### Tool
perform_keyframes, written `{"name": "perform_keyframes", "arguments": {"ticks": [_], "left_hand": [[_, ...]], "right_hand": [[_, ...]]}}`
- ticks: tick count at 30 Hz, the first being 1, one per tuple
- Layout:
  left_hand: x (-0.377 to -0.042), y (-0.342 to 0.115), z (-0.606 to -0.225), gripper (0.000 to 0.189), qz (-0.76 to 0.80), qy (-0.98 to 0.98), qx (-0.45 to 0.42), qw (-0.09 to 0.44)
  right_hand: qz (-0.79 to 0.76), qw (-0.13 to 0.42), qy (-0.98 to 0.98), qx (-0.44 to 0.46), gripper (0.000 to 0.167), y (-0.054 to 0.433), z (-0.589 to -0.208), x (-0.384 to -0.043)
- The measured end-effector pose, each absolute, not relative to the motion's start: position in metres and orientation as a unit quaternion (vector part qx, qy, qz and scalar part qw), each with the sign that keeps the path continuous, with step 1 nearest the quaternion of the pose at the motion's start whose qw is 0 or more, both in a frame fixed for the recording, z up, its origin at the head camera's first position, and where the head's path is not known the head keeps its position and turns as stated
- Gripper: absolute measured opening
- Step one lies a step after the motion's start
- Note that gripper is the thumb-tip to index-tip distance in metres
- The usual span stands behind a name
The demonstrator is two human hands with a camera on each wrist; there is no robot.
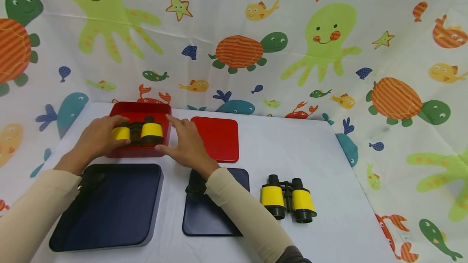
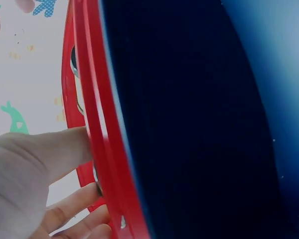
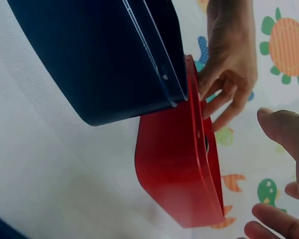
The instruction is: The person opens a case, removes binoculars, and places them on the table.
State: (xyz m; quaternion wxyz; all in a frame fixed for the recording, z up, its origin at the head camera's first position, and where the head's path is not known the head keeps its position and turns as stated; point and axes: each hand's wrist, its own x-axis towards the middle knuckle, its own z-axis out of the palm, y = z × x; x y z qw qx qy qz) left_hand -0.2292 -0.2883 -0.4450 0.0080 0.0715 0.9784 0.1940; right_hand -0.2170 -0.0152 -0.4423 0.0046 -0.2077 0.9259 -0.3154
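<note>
Yellow-and-black binoculars lie within the red box at the back left. My left hand reaches over the box's left side, its thumb and fingers about the left barrel; the fingertips are partly hidden. From the right wrist view, the same left hand dips past the red box's rim with bent fingers. My right hand is spread at the box's right side, thumb close to the right barrel, holding nothing. Other yellow-and-black binoculars rest on the white table to the right.
A dark blue box stands in front of the red one. A red lid lies right of the red box. Below it is a dark blue lid, partly under my right forearm. A sea-animal cloth hangs behind the table.
</note>
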Motion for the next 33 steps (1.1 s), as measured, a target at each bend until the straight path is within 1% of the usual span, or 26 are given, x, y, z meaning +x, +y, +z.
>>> {"name": "perform_keyframes", "arguments": {"ticks": [7,13,19,22,29,33], "left_hand": [[-0.235,-0.283,-0.447,0.073,0.192,0.979,0.070,0.000],[-0.239,-0.279,-0.446,0.070,0.172,0.982,0.079,-0.009],[-0.242,-0.277,-0.445,0.071,0.168,0.982,0.083,-0.016],[-0.242,-0.279,-0.443,0.071,0.164,0.982,0.089,-0.005],[-0.243,-0.289,-0.429,0.074,0.161,0.981,0.098,0.051],[-0.243,-0.296,-0.424,0.075,0.157,0.979,0.114,0.064]], "right_hand": [[-0.294,0.024,0.930,-0.219,0.094,-0.027,-0.443,-0.222],[-0.283,0.018,0.930,-0.234,0.090,-0.032,-0.442,-0.227],[-0.277,0.029,0.933,-0.229,0.085,-0.038,-0.441,-0.236],[-0.274,0.031,0.934,-0.227,0.083,-0.042,-0.441,-0.242],[-0.256,0.050,0.939,-0.223,0.084,-0.048,-0.442,-0.257],[-0.242,0.057,0.941,-0.231,0.083,-0.050,-0.444,-0.262]]}}
